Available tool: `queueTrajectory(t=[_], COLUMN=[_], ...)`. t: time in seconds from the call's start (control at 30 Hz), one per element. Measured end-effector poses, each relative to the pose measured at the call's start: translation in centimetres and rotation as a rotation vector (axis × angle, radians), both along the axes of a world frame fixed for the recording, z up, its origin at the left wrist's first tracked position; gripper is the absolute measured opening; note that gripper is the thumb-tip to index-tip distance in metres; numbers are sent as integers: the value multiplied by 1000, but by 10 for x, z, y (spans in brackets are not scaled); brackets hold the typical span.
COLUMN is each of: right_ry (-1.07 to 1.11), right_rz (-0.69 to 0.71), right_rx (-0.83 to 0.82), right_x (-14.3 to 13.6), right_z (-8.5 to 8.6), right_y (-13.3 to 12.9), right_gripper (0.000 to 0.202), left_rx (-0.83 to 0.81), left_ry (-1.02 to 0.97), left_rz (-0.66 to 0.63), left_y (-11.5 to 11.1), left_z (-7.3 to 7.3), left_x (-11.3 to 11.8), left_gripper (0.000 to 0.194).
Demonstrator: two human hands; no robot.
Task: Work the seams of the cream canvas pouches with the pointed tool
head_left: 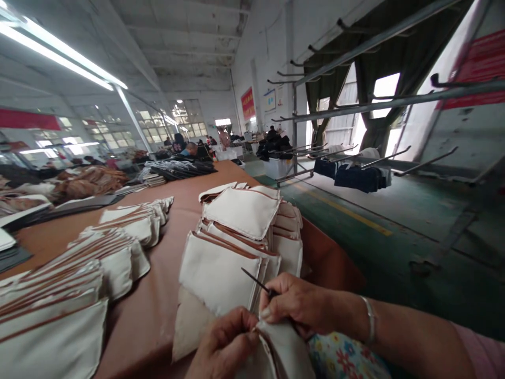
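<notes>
Long white tube lights glare overhead; bright window gaps blow out. Edges stretch, background softly blurred.

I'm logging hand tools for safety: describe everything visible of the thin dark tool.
The thin dark tool is in the right hand: a slim, straight, apparently metal shaft narrowing to a tip, black and thicker at the fingers. It slants up and leftward, tip in front of the stacked cream pieces. The grip hides the rest; contact with the pieces is unclear.
</notes>
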State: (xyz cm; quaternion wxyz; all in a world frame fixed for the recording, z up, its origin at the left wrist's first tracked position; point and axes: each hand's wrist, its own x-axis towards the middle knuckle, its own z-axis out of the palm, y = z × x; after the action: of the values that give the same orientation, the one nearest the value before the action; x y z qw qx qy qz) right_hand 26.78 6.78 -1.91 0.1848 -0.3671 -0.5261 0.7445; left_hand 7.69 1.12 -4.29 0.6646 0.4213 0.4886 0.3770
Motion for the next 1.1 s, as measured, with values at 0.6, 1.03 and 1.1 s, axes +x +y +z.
queueTrajectory(t=[0.6, 1.03, 1.1], right_ry=[-99, -71, -54], right_rz=[37, -53, -33], right_rx=[157, 85, 108], right_x=[-2, 2, 4], right_z=[-7, 1, 1], right_y=[0, -7, -7], right_gripper=[14, 14, 14], left_rx=[145, 94, 43], left_ry=[72, 28, -17], left_rz=[17, -49, -37], left_y=[2, -3, -4], left_z=[0, 3, 2], left_x=[6, 15, 13], left_gripper=[14, 47, 43])
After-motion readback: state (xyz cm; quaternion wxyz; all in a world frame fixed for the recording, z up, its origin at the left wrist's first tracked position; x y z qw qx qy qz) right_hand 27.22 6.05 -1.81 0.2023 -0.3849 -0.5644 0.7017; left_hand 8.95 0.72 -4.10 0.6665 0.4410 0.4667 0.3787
